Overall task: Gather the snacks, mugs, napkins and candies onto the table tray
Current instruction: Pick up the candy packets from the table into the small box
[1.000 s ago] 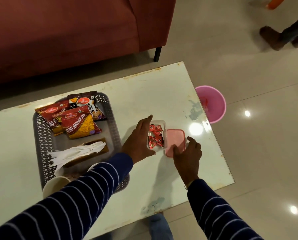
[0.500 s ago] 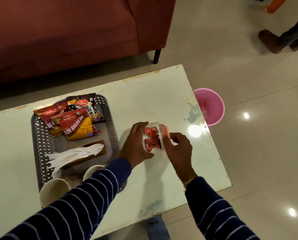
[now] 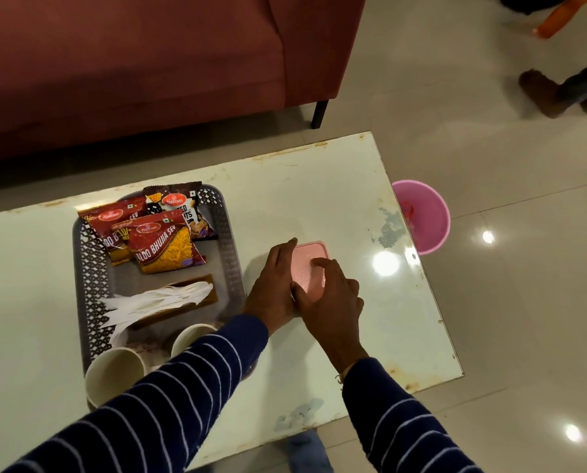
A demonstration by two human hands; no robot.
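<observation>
I observed both hands at a small container with a pink lid (image 3: 309, 266), which stood on the white table (image 3: 319, 186) just right of the tray (image 3: 232, 254) and outside it. The lid covered the container, so I could not see its contents.

My left hand (image 3: 275, 285) was cupped against the container's left side, fingers curved and touching its wall. My right hand (image 3: 333, 298) lay on top of the lid, fingers (image 3: 321, 262) spread flat and pressing on the pink surface, thumb at the near edge. Neither hand had lifted the container; it rested on the table. Both sleeves (image 3: 182, 387) were dark blue with thin white stripes.

The grey perforated tray sat on the left half of the table. At its far end lay 3 snack packets (image 3: 164, 247), overlapping, the front one red and yellow. Behind its middle lay a spread of white napkins (image 3: 155, 300) over a brown strip (image 3: 206, 285). At the near end stood 2 pale mugs (image 3: 114, 373), upright with open mouths; the right one was partly hidden by my left sleeve.

A pink bucket (image 3: 425, 216) stood on the tiled floor just beyond the table's right edge. A red sofa (image 3: 131, 63) ran along the far side.
</observation>
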